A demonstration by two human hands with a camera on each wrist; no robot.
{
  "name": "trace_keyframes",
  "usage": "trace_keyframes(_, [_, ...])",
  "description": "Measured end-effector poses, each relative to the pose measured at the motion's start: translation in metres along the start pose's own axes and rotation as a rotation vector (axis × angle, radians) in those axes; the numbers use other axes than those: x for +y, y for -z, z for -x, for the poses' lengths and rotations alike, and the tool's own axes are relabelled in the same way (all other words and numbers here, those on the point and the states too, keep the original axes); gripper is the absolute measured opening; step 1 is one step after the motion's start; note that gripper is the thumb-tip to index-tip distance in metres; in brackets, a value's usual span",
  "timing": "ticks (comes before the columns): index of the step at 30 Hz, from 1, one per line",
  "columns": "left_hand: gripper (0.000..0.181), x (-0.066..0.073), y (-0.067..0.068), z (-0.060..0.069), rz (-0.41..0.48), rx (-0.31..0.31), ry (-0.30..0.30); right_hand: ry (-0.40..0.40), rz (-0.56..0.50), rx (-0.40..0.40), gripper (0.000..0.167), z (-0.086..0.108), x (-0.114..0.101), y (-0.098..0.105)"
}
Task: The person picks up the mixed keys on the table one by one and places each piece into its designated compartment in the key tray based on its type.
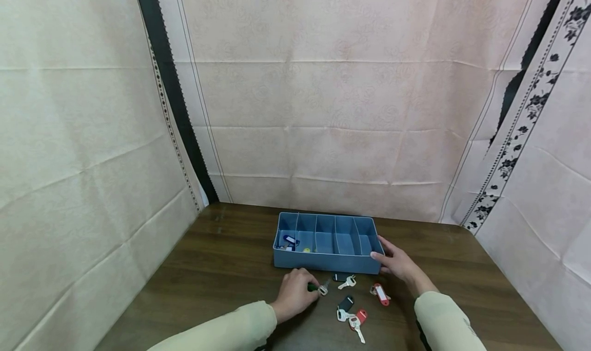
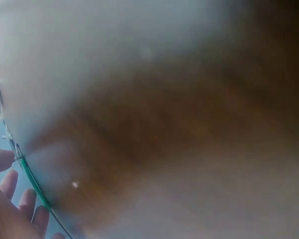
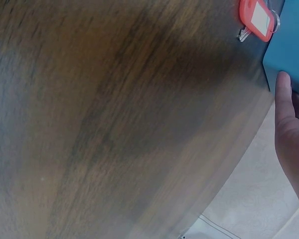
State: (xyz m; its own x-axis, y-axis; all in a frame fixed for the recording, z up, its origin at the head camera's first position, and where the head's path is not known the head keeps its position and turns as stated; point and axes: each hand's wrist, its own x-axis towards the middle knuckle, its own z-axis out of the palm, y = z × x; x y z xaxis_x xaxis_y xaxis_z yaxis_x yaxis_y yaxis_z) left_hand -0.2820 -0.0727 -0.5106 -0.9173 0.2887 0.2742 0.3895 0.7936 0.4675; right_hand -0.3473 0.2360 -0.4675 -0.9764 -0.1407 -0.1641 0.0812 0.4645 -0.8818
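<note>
My left hand (image 1: 297, 292) pinches a green key tag (image 1: 312, 287) with a key (image 1: 324, 289) on it, just above the table in front of the box. In the left wrist view the green tag shows edge-on beside the fingertips. My right hand (image 1: 399, 261) holds the right front corner of a blue divided box (image 1: 323, 262), thumb against its front and fingers along its end. A dark blue key tag (image 1: 290, 239) lies in the leftmost compartment. Something small and yellow (image 1: 307, 250) shows in the second one. The compartments to the right show bare floors.
Before the box lie a dark tag (image 1: 340, 277) beside a key (image 1: 348, 282), a red tag (image 1: 381, 294), a black tag (image 1: 346, 304) with a key, and another red tag (image 1: 361, 315) with a key. Pale cloth (image 1: 323, 135) hangs behind the wooden table (image 1: 221, 269).
</note>
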Motion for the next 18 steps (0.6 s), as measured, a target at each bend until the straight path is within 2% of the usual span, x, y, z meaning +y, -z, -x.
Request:
trace_keyframes(9, [0.006,-0.003,0.005,0.003,-0.035,0.043,-0.038,-0.008,-0.005,0.001,0.100,0.000,0.000,0.000])
trace_keyframes(18, [0.010,-0.004,0.011,-0.001,0.014,0.045,-0.035,-0.007,0.002,0.004,0.103,0.001,0.001,-0.001])
